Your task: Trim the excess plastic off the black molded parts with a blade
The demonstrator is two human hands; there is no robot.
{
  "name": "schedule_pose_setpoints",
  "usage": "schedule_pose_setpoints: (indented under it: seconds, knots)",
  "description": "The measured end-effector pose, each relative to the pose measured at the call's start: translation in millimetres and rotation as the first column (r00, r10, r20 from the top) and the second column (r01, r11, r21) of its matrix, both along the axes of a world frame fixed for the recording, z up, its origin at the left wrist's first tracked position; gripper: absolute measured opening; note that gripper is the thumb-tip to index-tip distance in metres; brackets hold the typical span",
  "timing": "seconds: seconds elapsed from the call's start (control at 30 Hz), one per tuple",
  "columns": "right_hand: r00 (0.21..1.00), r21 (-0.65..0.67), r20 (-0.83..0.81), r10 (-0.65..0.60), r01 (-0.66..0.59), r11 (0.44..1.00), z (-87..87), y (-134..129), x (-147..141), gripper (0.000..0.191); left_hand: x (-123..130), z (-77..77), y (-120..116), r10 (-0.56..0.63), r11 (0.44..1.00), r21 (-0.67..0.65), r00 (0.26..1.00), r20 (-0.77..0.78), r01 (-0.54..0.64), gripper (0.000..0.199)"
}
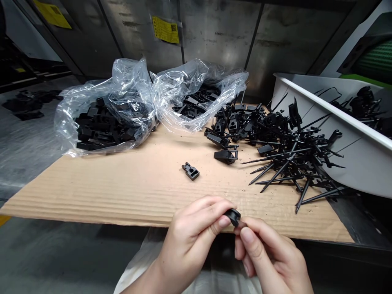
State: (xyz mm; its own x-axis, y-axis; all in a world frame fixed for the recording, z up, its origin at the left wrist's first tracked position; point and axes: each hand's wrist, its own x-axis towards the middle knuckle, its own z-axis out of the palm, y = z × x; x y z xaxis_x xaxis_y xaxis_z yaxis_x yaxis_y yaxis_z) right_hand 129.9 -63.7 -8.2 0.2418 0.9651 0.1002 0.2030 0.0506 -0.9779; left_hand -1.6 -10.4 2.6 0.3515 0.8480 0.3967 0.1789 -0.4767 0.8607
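Observation:
Between the thumb and fingers of my left hand [196, 230] is a small black plastic part [233, 216] with a rounded edge. My right hand [266, 249] is closed at the part's lower right side, its thumb and fingertips pinched together; what lies between them is too small to make out. Both hands are at the front edge of a cardboard sheet [122, 183]. Just beyond them a single black rectangular piece [190, 171] with a round hole lies on the cardboard.
Two clear plastic bags [69, 118] of black parts stand at the back. A tangled heap of black parts and thin rods [275, 143] covers the right side, beside a white bin [352, 163]. Behind rises a metal wall [214, 32] with yellow labels.

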Motion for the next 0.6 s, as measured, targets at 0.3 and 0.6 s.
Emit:
schedule_pose_setpoints:
  seconds: [0.3, 0.6]
  knots:
    - [1.000, -0.013, -0.007, 0.013, -0.013, 1.000, 0.1, 1.0, -0.7, 0.023, 0.6, -2.1, 0.0, -0.001, 0.999, 0.032, 1.000, 0.012, 0.000, 0.020]
    - [0.984, -0.053, -0.072, 0.165, -0.169, 0.984, -4.5, 0.4, -8.0, 0.028, 3.1, -1.8, 0.7, 0.020, 0.999, 0.040, 1.000, 0.000, -0.020, 0.019]
